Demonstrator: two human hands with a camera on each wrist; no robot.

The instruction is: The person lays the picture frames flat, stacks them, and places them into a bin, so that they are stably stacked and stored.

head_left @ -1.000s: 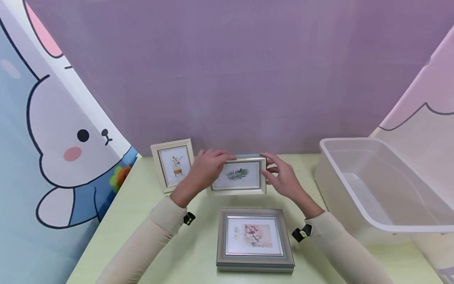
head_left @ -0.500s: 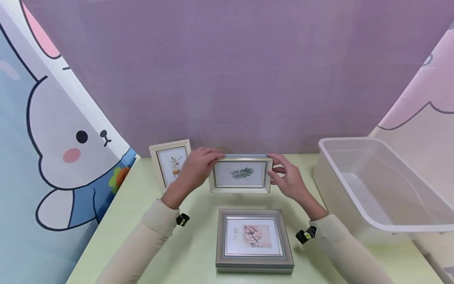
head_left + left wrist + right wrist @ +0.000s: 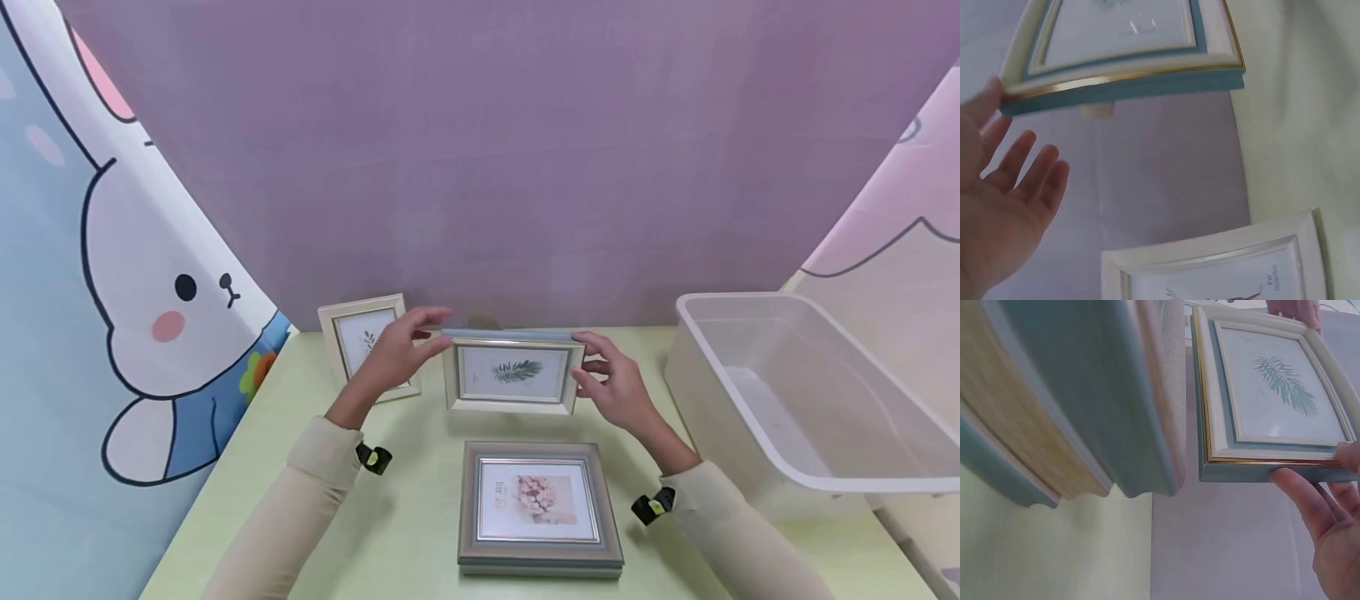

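Note:
A small cream picture frame [image 3: 516, 372] with a green leaf print stands upright in the middle of the head view, its edges gold and blue-grey. My right hand [image 3: 613, 383] pinches its right side, thumb in front and fingers at the side. In the left wrist view my left hand [image 3: 1010, 200] has its fingers loosely spread, with a fingertip right at the frame's corner. Behind that hand, another cream picture frame [image 3: 347, 354] with a plant print stands upright, partly covered. A larger grey-brown picture frame [image 3: 468, 508] with a pink flower print lies flat nearer me.
At right on the pale green table [image 3: 420, 517] stands a deep white plastic bin [image 3: 697, 367]. A purple backdrop [image 3: 480, 167] rises behind the table. Beside the leaf frame, the right wrist view has thick stacked frame edges [image 3: 1097, 394] close by on the left.
The leaf frame has shifted right and turned to face me more squarely. My left hand has moved left from its top edge, fingers loosening; my right hand has kept hold and moved right.

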